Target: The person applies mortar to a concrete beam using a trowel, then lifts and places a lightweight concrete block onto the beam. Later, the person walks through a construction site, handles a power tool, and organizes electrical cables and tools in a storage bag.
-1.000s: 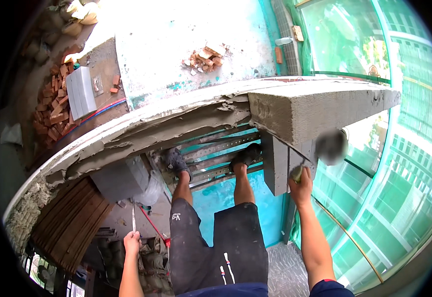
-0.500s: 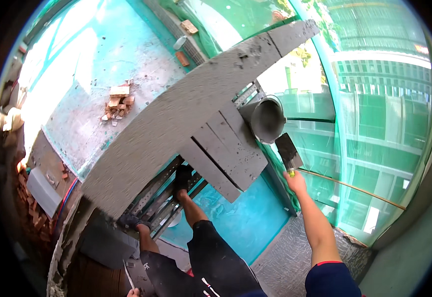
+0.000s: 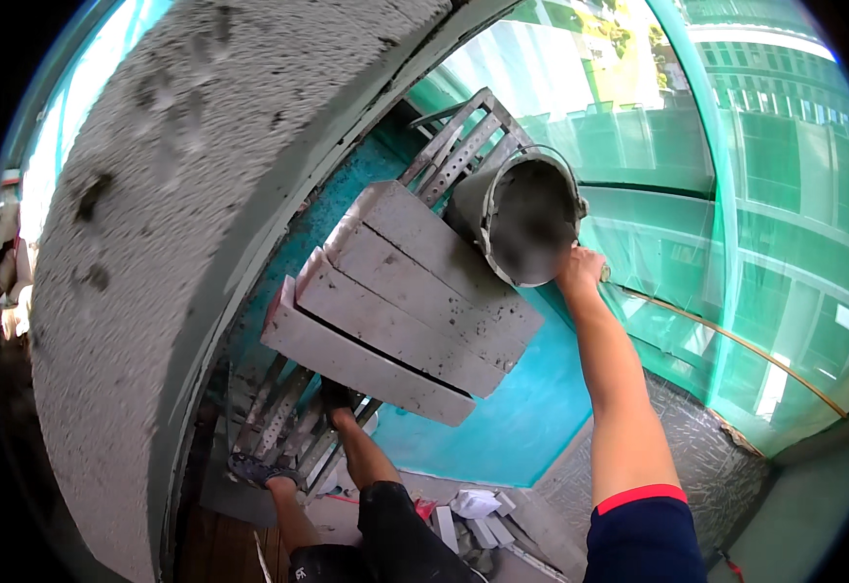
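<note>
1. Grey bucket [image 3: 519, 220] looks much bigger to us now; our right hand [image 3: 580, 273] has reached its rim from lower down.
2. Grey wet cement fills the bucket, at the top end of the planks [image 3: 400, 306].
3. We cannot tell how the fingers grip.

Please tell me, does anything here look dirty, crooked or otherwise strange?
Yes. The grey bucket, where the right hand reaches, is caked with grey mortar inside and out. The grey planks it stands beside are splattered and lie unevenly, stepped over each other.

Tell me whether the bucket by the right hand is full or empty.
Neither: the bucket holds grey mortar, filled well below its rim, with bare inner wall showing above. The right hand rests at its rim, beside the grey planks.
</note>
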`<action>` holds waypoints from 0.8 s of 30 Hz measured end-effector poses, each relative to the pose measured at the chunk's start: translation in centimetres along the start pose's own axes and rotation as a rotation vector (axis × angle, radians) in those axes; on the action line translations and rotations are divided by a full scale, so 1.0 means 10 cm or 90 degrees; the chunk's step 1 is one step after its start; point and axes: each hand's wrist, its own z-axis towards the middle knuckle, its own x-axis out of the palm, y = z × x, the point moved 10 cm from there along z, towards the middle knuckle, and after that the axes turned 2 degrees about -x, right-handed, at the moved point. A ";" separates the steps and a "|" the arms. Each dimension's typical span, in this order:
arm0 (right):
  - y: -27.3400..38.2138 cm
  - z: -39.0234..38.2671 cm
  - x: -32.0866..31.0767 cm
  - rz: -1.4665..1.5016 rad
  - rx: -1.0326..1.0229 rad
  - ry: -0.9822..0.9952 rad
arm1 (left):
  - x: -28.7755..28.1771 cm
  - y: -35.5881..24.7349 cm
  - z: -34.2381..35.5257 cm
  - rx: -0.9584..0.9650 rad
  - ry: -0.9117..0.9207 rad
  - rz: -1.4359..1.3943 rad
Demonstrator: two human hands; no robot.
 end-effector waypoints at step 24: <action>-0.02 -1.35 0.46 0.773 0.037 0.042 | -0.23 0.08 0.33 0.083 0.021 0.034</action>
